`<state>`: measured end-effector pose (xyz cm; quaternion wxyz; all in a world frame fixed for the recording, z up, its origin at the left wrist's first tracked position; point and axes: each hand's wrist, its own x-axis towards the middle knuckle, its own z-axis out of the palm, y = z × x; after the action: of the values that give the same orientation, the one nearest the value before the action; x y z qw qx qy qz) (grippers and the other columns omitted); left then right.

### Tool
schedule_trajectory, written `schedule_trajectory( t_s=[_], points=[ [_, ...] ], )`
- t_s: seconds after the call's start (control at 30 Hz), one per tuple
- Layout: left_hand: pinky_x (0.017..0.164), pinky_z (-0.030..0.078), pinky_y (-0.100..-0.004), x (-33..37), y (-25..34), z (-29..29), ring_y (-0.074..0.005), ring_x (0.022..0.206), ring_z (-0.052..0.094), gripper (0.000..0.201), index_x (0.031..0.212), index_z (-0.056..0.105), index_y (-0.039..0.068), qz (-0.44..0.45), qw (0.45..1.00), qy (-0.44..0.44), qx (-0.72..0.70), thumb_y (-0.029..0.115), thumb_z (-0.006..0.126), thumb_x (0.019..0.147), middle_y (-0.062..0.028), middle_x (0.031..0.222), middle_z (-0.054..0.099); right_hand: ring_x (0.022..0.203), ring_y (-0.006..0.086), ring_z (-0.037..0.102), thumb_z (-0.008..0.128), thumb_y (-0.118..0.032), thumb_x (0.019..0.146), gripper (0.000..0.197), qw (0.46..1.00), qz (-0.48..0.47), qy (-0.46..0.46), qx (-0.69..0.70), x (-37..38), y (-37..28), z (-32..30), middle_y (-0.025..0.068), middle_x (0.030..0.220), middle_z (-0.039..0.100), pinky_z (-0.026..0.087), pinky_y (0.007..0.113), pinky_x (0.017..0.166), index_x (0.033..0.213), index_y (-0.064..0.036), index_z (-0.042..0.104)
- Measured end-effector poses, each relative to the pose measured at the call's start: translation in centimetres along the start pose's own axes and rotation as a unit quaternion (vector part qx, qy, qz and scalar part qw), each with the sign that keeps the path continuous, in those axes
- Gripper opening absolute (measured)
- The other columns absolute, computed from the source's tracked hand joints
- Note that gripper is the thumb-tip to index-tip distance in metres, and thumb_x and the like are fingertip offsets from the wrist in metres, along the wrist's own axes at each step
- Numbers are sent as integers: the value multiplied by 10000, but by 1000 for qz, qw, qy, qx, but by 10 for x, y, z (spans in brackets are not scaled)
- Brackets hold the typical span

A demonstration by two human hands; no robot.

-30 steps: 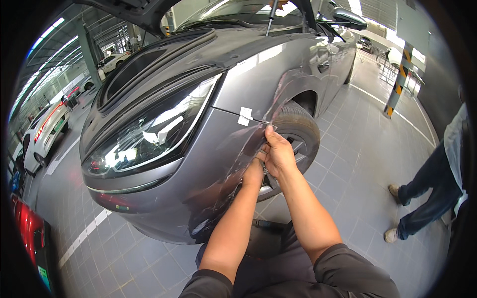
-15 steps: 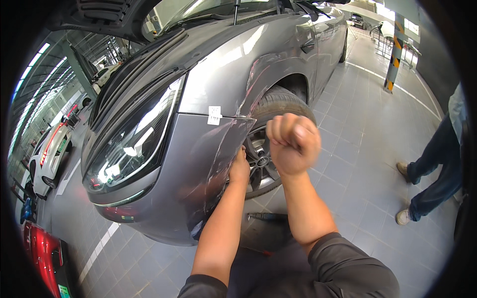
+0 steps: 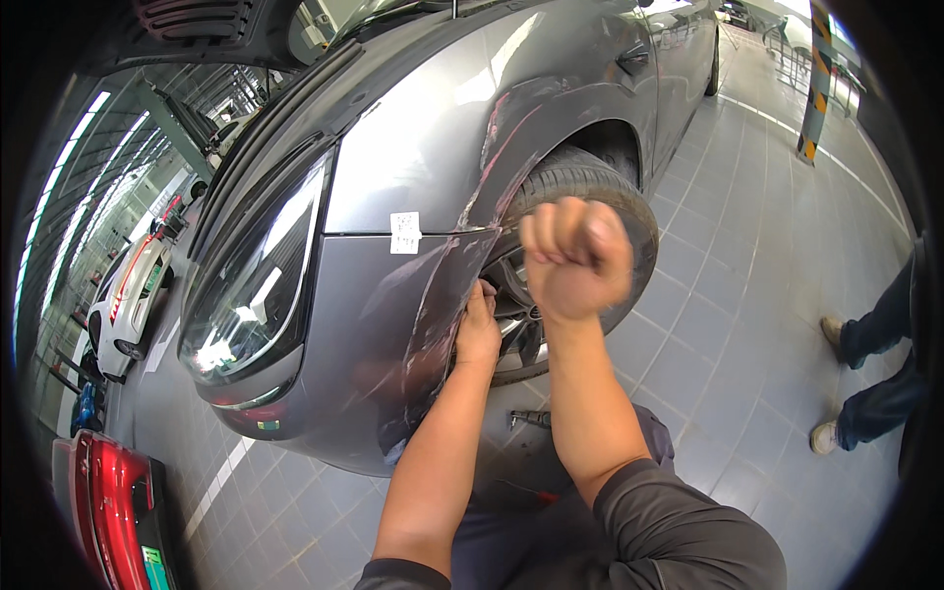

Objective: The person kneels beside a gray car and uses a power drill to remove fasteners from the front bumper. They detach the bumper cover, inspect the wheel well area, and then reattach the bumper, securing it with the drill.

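A grey car's scraped front bumper fills the middle of the view, with cracks and scuffs along its rear edge. My left hand is closed at that edge, beside the wheel opening; some of its fingers are hidden behind the panel. In front of the wheel, my right hand is raised in a fist, slightly blurred, with nothing visible in it. Above the bumper, the fender carries pink and pale scratches toward the wheel arch. A white label is stuck across the seam between the two panels.
Below my arms, a dark tool lies on the tiled floor. A person's legs stand at the right. A striped pillar rises behind. Red and white cars are at the left.
My view has shifted, so the car's wheel and the person appear farther right. My left hand stays at the bumper edge; my right hand is still a raised fist.
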<state>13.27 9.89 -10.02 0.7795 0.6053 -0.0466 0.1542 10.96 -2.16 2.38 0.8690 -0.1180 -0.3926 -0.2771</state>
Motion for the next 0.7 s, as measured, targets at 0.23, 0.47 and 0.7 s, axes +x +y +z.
schedule_trajectory(
  t_s=[0.23,0.47,0.7],
  points=[
    [654,336,-255,6,-11,-14,-97,696,367,444,844,511,80,-16,997,-34,70,439,374,1066,17,735,392,526,143,293,504,-207,896,329,990,-117,-77,-19,-12,-33,50,14,592,297,267,315,505,634,-112,329],
    [570,290,-273,8,-24,-10,-98,622,357,456,797,522,85,0,997,-38,65,413,362,1071,23,667,394,469,128,261,485,-264,888,377,964,102,197,145,-1,39,-23,-10,528,259,242,303,440,598,-151,273],
    [647,365,-316,4,-9,-4,-151,681,401,463,797,520,67,-24,994,-7,110,400,355,1075,-18,691,440,455,134,261,475,-267,886,384,970,115,189,100,3,44,-20,-15,526,245,239,295,434,571,-150,289]
  ],
)
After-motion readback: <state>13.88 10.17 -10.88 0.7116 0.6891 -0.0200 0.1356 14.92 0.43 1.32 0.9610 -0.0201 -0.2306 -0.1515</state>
